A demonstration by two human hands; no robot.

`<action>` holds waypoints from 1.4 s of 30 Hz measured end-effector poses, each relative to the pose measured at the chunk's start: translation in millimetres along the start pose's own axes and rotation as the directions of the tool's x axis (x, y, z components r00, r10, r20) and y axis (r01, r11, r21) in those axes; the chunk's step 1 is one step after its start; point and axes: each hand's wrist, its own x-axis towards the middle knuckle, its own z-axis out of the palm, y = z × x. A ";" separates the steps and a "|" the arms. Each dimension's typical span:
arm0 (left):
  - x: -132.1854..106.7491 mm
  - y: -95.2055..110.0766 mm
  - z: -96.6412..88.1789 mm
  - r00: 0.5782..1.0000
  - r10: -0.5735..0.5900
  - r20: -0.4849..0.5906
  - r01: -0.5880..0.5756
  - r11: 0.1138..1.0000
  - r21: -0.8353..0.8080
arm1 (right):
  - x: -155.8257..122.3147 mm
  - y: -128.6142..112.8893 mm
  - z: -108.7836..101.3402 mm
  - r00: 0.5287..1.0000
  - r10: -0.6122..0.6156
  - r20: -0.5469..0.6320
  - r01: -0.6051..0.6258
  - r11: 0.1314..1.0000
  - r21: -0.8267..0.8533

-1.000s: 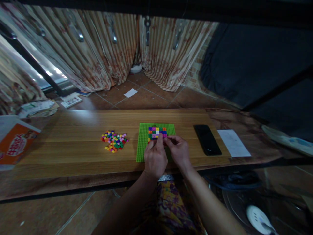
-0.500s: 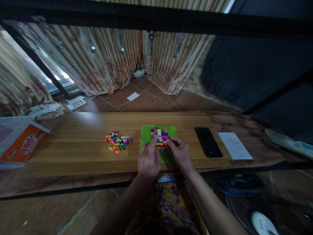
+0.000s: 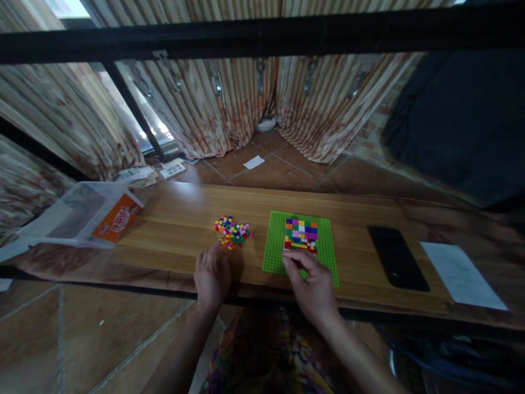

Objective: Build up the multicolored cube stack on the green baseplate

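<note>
A green studded baseplate (image 3: 273, 257) lies on the wooden board, bearing a block of small coloured bricks (image 3: 301, 232) set in rows. My right hand (image 3: 314, 282) is over the plate's lower part, thumb and index finger pinched together at the lower left corner of the bricks. Whatever sits between those fingertips is too small to make out. To the left, a loose pile of small coloured bricks (image 3: 234, 232) lies on the board. My left hand (image 3: 212, 276) is just below that pile, index finger stretched toward its near edge, with no brick visible in it.
A black phone (image 3: 397, 257) and a white sheet of paper (image 3: 463, 275) lie right of the baseplate. At the far left stands a clear plastic box (image 3: 88, 205) with an orange label. The wooden board (image 3: 164, 235) has its near edge just under my hands.
My left hand has left the baseplate and moved left to the loose pile. The right hand has shifted down to the bricks' lower left corner. My view has turned left.
</note>
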 end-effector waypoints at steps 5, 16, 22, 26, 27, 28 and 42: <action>10.9 -10.1 3.7 0.998 -0.070 -0.003 0.070 0.998 -0.002 | 19.4 5.2 53.7 0.984 -0.075 0.163 0.111 0.969 -0.219; 15.5 -18.3 18.4 0.993 -0.117 -0.020 0.114 0.989 -0.097 | 64.1 33.9 102.6 0.967 -0.024 0.255 0.130 0.904 -0.408; 14.8 -18.0 16.2 0.994 -0.104 -0.022 0.101 0.990 -0.099 | 61.1 35.5 105.0 0.968 -0.038 0.248 0.129 0.923 -0.363; 15.0 -16.7 15.5 0.995 -0.098 -0.026 0.095 0.991 -0.092 | 46.9 23.0 90.3 0.975 -0.051 0.217 0.109 0.959 -0.263; 15.1 -16.5 15.5 0.995 -0.097 -0.025 0.094 0.992 -0.088 | 42.1 19.4 84.2 0.975 -0.058 0.212 0.108 0.967 -0.231; 15.3 -16.6 15.6 0.995 -0.097 -0.023 0.095 0.992 -0.083 | 37.3 15.9 77.2 0.976 -0.065 0.207 0.108 0.973 -0.202; 7.2 42.4 6.8 0.999 -0.001 0.037 0.013 0.946 -0.324 | 40.9 37.9 -38.4 0.991 -0.110 -0.071 0.077 0.927 -0.366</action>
